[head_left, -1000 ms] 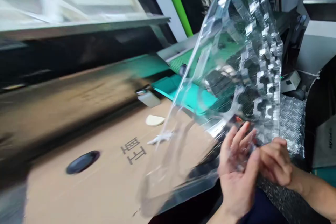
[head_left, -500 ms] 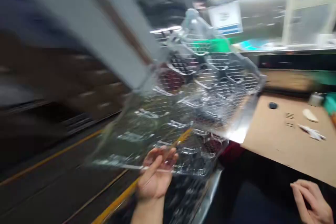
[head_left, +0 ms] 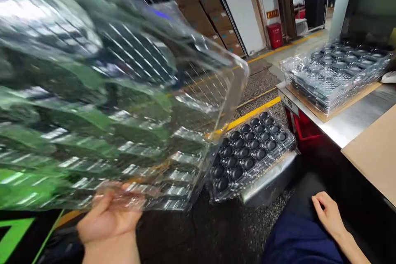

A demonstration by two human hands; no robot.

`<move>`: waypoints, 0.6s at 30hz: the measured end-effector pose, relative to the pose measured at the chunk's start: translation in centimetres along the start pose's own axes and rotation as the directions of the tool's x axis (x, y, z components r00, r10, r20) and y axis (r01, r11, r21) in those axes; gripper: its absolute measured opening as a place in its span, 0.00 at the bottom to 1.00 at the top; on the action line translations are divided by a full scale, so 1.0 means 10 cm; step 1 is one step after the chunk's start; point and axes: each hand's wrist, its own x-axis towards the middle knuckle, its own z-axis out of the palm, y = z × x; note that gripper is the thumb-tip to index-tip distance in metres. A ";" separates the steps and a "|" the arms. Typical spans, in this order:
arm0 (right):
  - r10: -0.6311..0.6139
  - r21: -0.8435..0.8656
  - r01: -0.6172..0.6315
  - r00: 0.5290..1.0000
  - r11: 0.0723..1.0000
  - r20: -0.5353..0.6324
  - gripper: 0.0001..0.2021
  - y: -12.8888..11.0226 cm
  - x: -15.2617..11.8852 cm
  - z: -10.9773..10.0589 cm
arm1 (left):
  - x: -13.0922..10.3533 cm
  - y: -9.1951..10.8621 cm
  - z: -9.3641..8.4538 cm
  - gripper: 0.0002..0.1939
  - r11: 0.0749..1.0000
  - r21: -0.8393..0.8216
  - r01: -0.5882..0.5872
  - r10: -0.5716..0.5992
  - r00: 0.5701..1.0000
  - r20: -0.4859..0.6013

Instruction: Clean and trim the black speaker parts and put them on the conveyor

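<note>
My left hand (head_left: 109, 210) grips the lower edge of a large clear plastic tray (head_left: 148, 132), thumb on the near side and fingers showing through the plastic. The tray is raised and tilted, filling the left of the view, with rows of moulded ribbed pockets and nothing seen in them. My right hand (head_left: 329, 212) rests near my dark blue clothing, fingers curled in, with no object visible in it. Below and beyond the held tray, a clear tray with round black pieces (head_left: 252, 148) lies low on a silvery support.
A stack of clear trays (head_left: 334, 72) sits on the metal worktable (head_left: 346, 132) at right, beside a brown board (head_left: 375, 152). A red bin (head_left: 274, 36) stands by the far wall. Yellow lines (head_left: 256, 111) mark the floor. Brown cartons (head_left: 213, 12) are stacked behind.
My view has swung left, away from most of the worktable. The clear tray has moved left with my left hand and appears closer. The low tray with black pieces now shows plainly.
</note>
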 end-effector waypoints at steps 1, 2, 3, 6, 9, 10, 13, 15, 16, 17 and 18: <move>0.035 0.016 -0.035 0.999 0.999 0.004 0.17 0.02 0.04 -0.02 | 0.02 -0.07 -0.08 0.15 0.999 0.025 0.046 -0.044 0.997 -0.056; 0.065 0.028 -0.065 0.998 0.997 0.008 0.17 0.03 0.11 -0.04 | 0.04 -0.15 -0.14 0.15 0.994 0.043 0.097 -0.091 0.988 -0.124; 0.089 0.036 -0.089 0.996 0.995 0.015 0.17 0.04 0.20 -0.06 | 0.05 -0.23 -0.18 0.16 0.986 0.064 0.152 -0.137 0.973 -0.188; 0.122 0.067 -0.124 0.992 0.990 0.029 0.16 0.01 0.58 -0.09 | 0.14 -0.48 -0.27 0.16 0.931 0.186 0.313 -0.278 0.941 -0.192; 0.129 0.112 -0.133 0.991 0.985 0.039 0.20 -0.06 1.06 -0.07 | 0.27 -0.69 -0.30 0.17 0.882 0.293 0.370 -0.351 0.929 -0.117; 0.131 0.126 -0.136 0.990 0.983 0.045 0.21 -0.09 1.21 -0.05 | 0.32 -0.75 -0.30 0.17 0.864 0.331 0.381 -0.373 0.924 -0.089; 0.131 0.147 -0.140 0.989 0.979 0.068 0.22 -0.15 1.58 0.05 | 0.42 -0.91 -0.25 0.14 0.789 0.450 0.419 -0.460 0.888 -0.021; 0.128 0.140 -0.141 0.987 0.980 0.097 0.23 -0.16 1.74 0.12 | 0.47 -0.98 -0.19 0.14 0.738 0.502 0.450 -0.507 0.861 -0.026; 0.127 0.135 -0.142 0.985 0.981 0.114 0.23 -0.16 1.80 0.15 | 0.49 -1.01 -0.17 0.14 0.717 0.519 0.464 -0.523 0.852 -0.040; 0.126 0.133 -0.143 0.983 0.981 0.130 0.24 -0.14 1.85 0.18 | 0.50 -1.04 -0.14 0.15 0.699 0.533 0.476 -0.534 0.844 -0.054; 0.128 0.135 -0.148 0.981 0.980 0.147 0.25 -0.12 1.89 0.21 | 0.51 -1.06 -0.12 0.15 0.684 0.545 0.485 -0.542 0.838 -0.066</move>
